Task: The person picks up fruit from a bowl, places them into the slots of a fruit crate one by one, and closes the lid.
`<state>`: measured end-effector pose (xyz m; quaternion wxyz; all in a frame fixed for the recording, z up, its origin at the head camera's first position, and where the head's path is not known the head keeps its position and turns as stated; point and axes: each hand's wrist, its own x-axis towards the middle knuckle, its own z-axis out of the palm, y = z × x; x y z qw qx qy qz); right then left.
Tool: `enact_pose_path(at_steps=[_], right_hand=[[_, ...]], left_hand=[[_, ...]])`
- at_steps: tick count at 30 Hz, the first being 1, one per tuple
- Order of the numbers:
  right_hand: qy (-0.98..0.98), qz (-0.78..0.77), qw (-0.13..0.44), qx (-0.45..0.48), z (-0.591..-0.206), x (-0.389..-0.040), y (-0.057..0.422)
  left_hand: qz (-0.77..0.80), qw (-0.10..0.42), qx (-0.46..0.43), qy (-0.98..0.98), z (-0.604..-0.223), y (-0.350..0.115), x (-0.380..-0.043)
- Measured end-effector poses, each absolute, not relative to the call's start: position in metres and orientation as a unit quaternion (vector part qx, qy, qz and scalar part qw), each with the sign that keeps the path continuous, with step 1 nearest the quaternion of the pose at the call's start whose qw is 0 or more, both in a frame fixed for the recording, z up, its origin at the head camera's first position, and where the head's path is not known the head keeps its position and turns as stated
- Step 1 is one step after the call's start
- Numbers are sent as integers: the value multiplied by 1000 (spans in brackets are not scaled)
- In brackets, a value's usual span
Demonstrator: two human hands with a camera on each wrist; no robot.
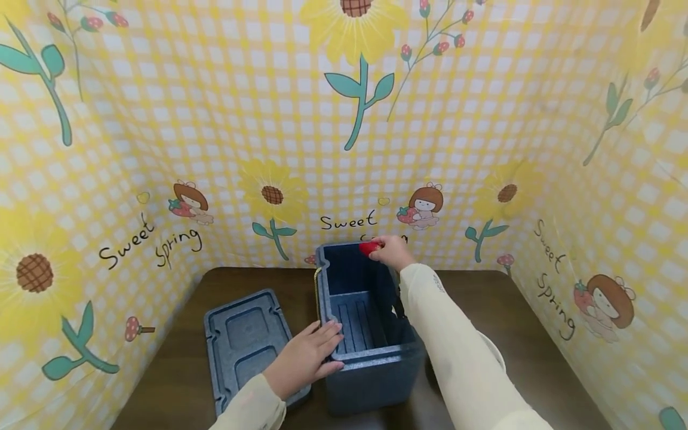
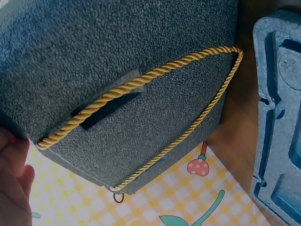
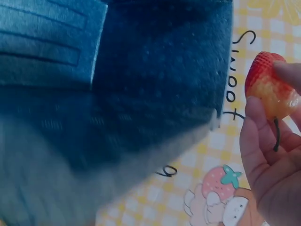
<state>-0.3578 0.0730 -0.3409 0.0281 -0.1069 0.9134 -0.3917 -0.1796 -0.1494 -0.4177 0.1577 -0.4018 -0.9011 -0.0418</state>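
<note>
A dark blue-grey box (image 1: pixel 371 382) stands open on the table, with ribbed grooves in its floor and a twisted gold rope (image 2: pixel 160 70) along one side. Over its far rim, my right hand (image 1: pixel 395 254) pinches a strawberry (image 1: pixel 369 247) between thumb and fingers. In the right wrist view the strawberry (image 3: pixel 269 84) is red at the tip and yellowish toward its dark stem, just outside the box wall. My left hand (image 1: pixel 306 355) rests on the near left corner of the box, fingers laid straight over the rim.
A matching lid (image 1: pixel 248 334) with recessed panels lies left of the box on the dark brown table (image 1: pixel 183 358). Yellow checked cloth (image 1: pixel 301 119) surrounds the table at the back and sides. Behind my right sleeve shows a pale curved rim (image 1: pixel 494 351), mostly hidden.
</note>
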Motion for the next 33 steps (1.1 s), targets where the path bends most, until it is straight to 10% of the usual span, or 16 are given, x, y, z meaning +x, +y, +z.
enact_pose_path(at_steps=[33], right_hand=[[906,-414,56,-71,-418,-363,25]], left_hand=[[-42,134,-407,-903,-416,-151,-179]])
